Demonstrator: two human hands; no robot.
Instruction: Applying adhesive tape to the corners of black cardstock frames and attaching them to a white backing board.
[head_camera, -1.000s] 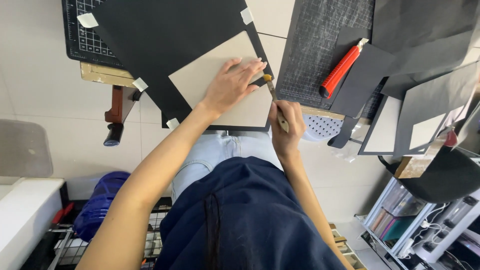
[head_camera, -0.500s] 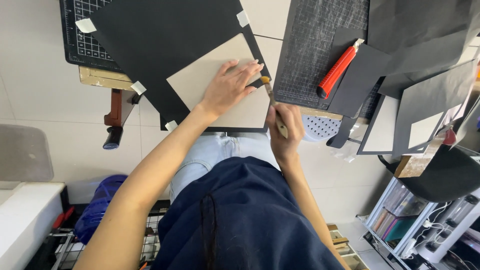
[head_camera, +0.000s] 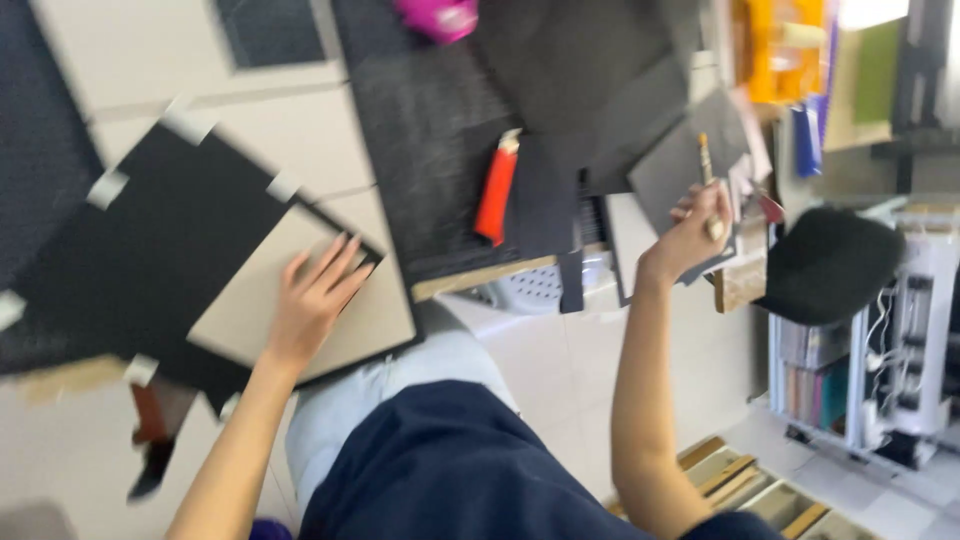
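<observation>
Head view, blurred by motion. Left hand (head_camera: 318, 298) lies flat, fingers spread, pressing on a tan card panel (head_camera: 300, 310) that sits on a black sheet (head_camera: 170, 240). The sheet carries pale tape tabs (head_camera: 108, 188) at its edges and lies on the pale worktop (head_camera: 300, 140). Nothing is enclosed in that grip; the palm is open on the card.

Right hand (head_camera: 695, 225) is raised well off to the right, away from the card, its grip closed around a thin brush (head_camera: 706, 175). The brush's long axis runs near upright in frame, tip pointing away from the body. The card lies to the left of the brush, across the dark textured mat (head_camera: 430, 130); the left hand is far nearer to it.

A red, slim cutter-like tool (head_camera: 497, 190) rests on the mat, between the hands. Pink object (head_camera: 440, 15) at the top edge. Yellow and blue packages (head_camera: 790, 60) at upper right, shapes unclear.
</observation>
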